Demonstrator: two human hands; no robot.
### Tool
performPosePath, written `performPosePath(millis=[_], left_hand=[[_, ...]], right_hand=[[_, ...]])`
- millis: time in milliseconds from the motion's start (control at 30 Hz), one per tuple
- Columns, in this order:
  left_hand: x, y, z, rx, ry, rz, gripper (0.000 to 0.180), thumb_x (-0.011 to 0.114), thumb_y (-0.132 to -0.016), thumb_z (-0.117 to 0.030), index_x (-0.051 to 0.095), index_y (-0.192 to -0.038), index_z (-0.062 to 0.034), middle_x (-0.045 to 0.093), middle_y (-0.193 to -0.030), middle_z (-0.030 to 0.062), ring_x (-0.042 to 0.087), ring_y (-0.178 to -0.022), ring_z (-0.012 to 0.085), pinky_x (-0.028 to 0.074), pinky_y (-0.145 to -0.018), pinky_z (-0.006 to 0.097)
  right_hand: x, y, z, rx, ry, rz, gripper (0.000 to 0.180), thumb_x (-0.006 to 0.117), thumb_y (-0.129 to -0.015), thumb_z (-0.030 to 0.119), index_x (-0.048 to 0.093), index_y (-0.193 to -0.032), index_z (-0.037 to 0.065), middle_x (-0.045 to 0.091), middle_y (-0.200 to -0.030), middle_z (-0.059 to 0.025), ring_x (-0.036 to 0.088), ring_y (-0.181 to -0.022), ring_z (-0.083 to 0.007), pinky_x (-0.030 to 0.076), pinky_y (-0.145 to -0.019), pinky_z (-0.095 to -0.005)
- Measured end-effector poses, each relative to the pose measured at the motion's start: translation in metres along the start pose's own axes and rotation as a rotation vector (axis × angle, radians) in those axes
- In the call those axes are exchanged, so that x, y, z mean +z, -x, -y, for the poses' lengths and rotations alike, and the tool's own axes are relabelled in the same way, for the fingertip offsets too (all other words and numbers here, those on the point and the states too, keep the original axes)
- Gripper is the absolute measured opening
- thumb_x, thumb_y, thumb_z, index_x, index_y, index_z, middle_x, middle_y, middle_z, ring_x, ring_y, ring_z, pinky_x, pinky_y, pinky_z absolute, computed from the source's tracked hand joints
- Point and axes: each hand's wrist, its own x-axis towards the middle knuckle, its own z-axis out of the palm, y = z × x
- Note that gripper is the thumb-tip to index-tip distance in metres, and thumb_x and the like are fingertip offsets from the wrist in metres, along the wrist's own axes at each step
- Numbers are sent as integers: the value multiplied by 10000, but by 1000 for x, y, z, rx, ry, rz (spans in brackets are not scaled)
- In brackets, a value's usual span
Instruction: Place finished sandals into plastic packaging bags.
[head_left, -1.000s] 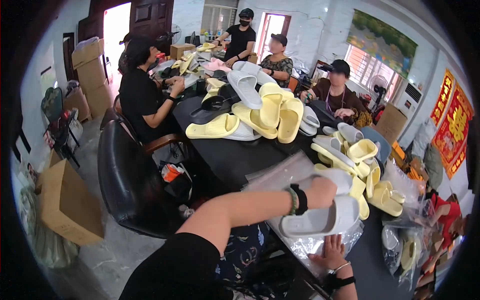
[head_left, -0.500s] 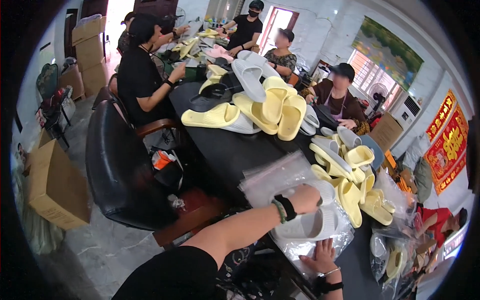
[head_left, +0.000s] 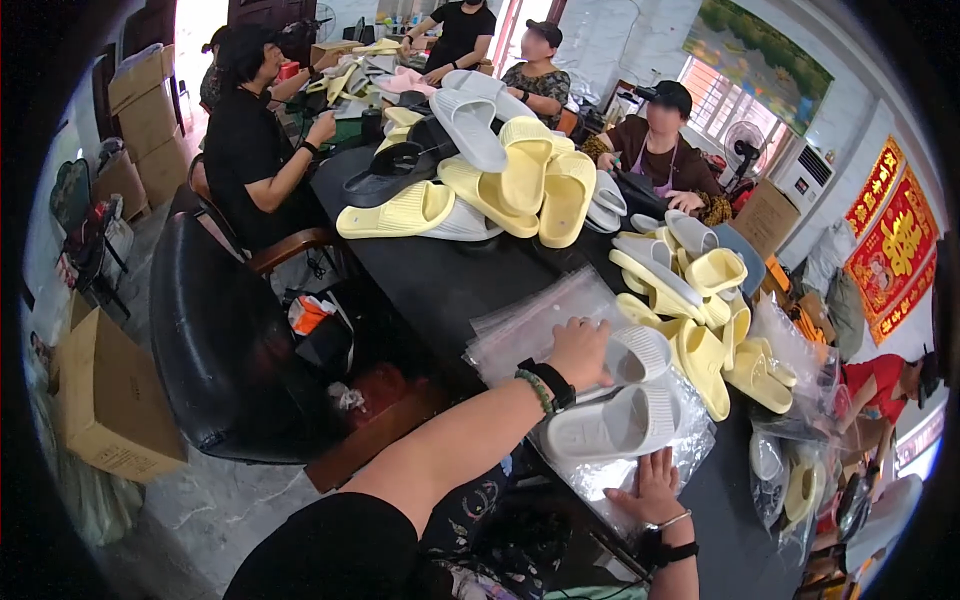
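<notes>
A pair of light grey slide slippers lies side by side on clear plastic bags at the near part of the black table. The far slipper [head_left: 640,352] is partly covered by my left hand [head_left: 580,352], which reaches across it with fingers apart over the stack of clear bags [head_left: 530,315]. My right hand [head_left: 650,492] rests with fingers stretched out on the shiny plastic, its fingertips at the near side of the near slipper [head_left: 612,425]. Neither hand appears to hold anything.
Yellow and grey slippers [head_left: 700,350] are heaped right of the bags; another pile [head_left: 520,175] stands farther back. Bagged slippers [head_left: 790,490] hang at the table's right edge. A black chair [head_left: 230,340] and a carton [head_left: 115,395] stand left. Several people work around the table [head_left: 420,300].
My left hand has moved off the top of the slippers, away and slightly left, onto the bag stack, and its fingers have spread. My right hand stays by the near slipper. The view has shifted slightly.
</notes>
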Motion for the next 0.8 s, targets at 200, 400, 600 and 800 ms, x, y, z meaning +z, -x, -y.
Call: performPosePath(millis=[200,400,600,800], left_hand=[[15,12,-36,239,-113,-236,423,764,-748,-326,611,-1005,-27,623,-1040,166,610,-985,342,509,-780,478],[34,11,-28,335,94,-72,280,731,-762,-255,617,-872,-23,630,-925,180,629,-879,348,520,-758,458],[36,4,-24,327,60,-18,313,737,-760,-263,612,-897,-11,632,-955,183,632,-922,352,517,-766,467],[37,-4,-17,196,20,-73,228,672,-794,-186,620,-951,-29,680,-885,174,669,-832,369,530,-725,474]], right_hand=[[-2,1,2,2,14,-6,1218,614,-702,789,165,-1503,-12,86,-1576,-283,-32,-1459,-480,60,-1125,-628],[-5,1,5,-8,-21,-18,1218,614,-700,790,175,-1501,-16,105,-1576,-273,-33,-1457,-481,71,-1120,-651],[-4,1,3,9,9,-8,1222,617,-706,782,146,-1516,-2,86,-1579,-278,-24,-1463,-468,77,-1131,-627],[-5,5,7,19,-12,-19,1217,638,-710,757,116,-1534,29,56,-1596,-247,-32,-1472,-442,62,-1148,-593]])
